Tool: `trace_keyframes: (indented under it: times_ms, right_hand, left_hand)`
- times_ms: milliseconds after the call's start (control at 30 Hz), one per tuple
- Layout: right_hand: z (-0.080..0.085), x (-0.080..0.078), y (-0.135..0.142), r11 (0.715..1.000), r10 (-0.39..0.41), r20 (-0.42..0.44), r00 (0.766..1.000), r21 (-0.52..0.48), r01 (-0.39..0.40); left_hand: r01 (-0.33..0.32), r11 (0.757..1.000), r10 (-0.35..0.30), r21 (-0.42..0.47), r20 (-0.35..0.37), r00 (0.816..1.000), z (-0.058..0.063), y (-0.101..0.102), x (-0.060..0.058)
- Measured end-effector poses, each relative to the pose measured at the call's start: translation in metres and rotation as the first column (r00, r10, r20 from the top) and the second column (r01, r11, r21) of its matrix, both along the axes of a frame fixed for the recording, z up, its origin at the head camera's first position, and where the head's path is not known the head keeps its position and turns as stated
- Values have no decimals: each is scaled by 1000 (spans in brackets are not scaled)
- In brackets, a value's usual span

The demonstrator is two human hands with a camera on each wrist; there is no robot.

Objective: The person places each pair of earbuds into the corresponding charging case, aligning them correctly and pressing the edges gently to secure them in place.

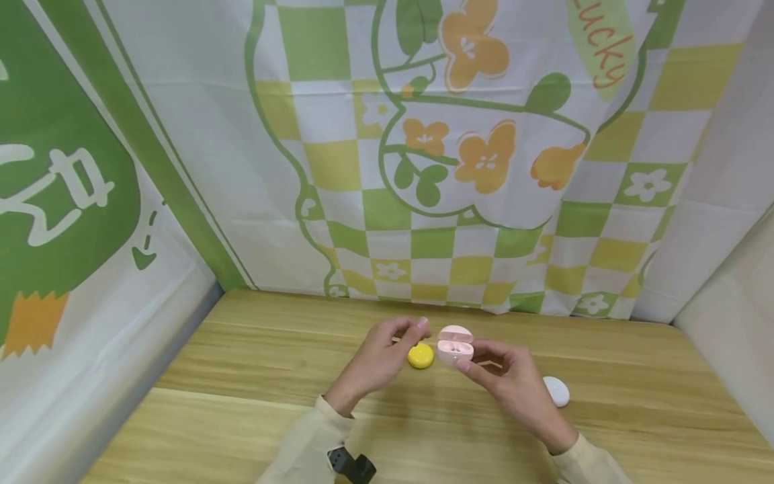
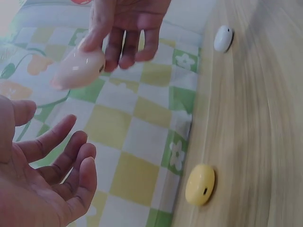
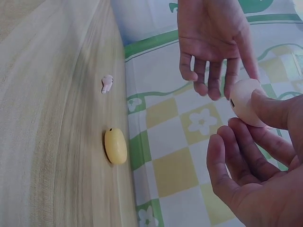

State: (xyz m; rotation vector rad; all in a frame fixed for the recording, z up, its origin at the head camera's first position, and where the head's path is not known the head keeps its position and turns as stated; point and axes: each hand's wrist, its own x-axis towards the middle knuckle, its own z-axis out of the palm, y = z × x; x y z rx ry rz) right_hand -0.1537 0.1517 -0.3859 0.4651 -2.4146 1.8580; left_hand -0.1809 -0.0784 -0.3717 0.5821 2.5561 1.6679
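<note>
My right hand holds a pink earbud case between thumb and fingers, its lid raised and the inner slots facing up. Left of the case is my left hand, its fingers loosely bent with nothing between them; in the left wrist view a gap shows between thumb and fingers. On the table below, a yellow earbud case lies closed beside the left hand. The right wrist view shows small pink earbuds on the tabletop beyond the yellow case; in the head view the left hand hides them.
A white earbud case lies on the wooden table, beside the right wrist. A patterned cloth hangs along the table's back edge. A dark device is strapped at the left sleeve.
</note>
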Motion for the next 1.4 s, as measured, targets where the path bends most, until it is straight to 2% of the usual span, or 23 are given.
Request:
trace_keyframes:
  times_ms: [300,567,900,1167,1400]
  right_hand:
    - [-1,0,1,999,-16,12,1000,-49,17]
    - [-3,-2,3,998,-24,26,999,-56,25]
    - [-4,-1,5,998,-23,26,999,-58,25]
    - [-4,0,5,998,-19,35,999,-57,21]
    - [-5,0,6,998,-16,33,999,-57,18]
  left_hand:
    - [-62,996,59,-61,-46,997,-11,-20,-5]
    - [-113,991,107,-78,-73,992,-19,-41,-9]
    - [-192,970,177,-149,-110,978,-28,-62,-12]
    - [-240,930,193,-278,-186,963,-37,-71,-15]
    - [-272,877,187,-395,-239,953,-43,-76,-16]
